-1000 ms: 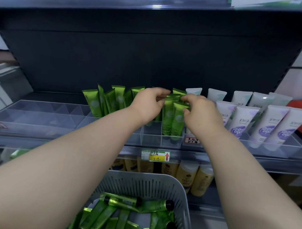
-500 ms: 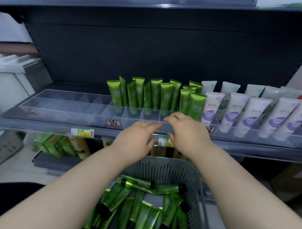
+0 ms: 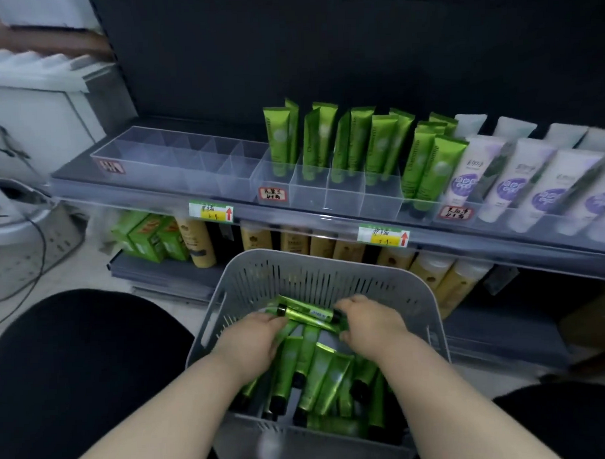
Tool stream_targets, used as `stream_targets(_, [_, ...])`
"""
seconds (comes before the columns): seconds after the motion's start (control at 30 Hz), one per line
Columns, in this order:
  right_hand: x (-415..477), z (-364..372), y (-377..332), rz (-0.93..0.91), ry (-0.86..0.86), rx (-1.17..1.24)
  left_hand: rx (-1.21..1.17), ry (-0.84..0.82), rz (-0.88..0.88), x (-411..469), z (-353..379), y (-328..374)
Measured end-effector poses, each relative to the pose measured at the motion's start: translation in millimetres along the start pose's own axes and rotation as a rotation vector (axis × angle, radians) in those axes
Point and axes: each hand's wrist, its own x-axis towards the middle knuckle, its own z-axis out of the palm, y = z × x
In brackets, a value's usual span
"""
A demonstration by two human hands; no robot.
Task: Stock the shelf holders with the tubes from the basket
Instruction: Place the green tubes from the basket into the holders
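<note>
A heap of green tubes (image 3: 319, 369) lies in the grey slotted basket (image 3: 329, 259), most of them lengthwise with their black caps toward the person. One crosswise tube (image 3: 307, 313) lies on top at the far end of the heap, between the two hands. The right hand (image 3: 371, 324) pinches its right end, fingers (image 3: 350, 303) curled above and thumb below. The left hand (image 3: 251, 339) lies over the tubes at its left end, fingers (image 3: 273, 321) bent toward the cap; whether they grip anything cannot be told.

Beyond the basket, on the shelf (image 3: 294, 219), sit the clear shelf holders (image 3: 344, 193), split into small compartments. More green tubes stand upright (image 3: 380, 140) in the rear compartments, some leaning. Just to their right stand white and purple tubes (image 3: 512, 177), tilted back. Price labels (image 3: 383, 235) with red arrows hang on the shelf's front edge. On the lower shelf stand yellow-brown bottles (image 3: 195, 240) and, left of them, green boxes (image 3: 147, 236). The person's dark-clothed leg (image 3: 76, 374) fills the lower left
</note>
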Motion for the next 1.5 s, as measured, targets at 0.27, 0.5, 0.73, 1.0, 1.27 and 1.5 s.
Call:
stream_targets(0.27, [4.9, 85.2, 2.1, 0.213, -0.401, 0.073, -0.043, -0.216, -0.078, 18.7, 23.8, -7.8])
stream_targets(0.5, [24.5, 90.0, 2.5, 0.186, -0.275, 0.14, -0.07, -0.371, -0.094, 44.0, 54.7, -6.7])
stream_targets(0.73, [41.8, 113.5, 7.8, 0.244, -0.297, 0.244, -0.161, -0.403, -0.055, 76.3, 85.2, -15.7])
stream_targets(1.0, [58.8, 124.1, 12.0, 0.291, -0.34, 0.231, -0.023, -0.37, 0.026, 94.6, 102.9, -19.0])
stream_targets(1.27, [63.8, 119.7, 12.2, 0.393, -0.33, 0.294, 0.005, -0.316, 0.048, 99.3, 106.2, -24.6])
stream_targets(1.5, [49.9, 108.4, 9.4, 0.414, -0.139, 0.582, -0.212, -0.345, -0.057, 88.3, 81.5, -20.6])
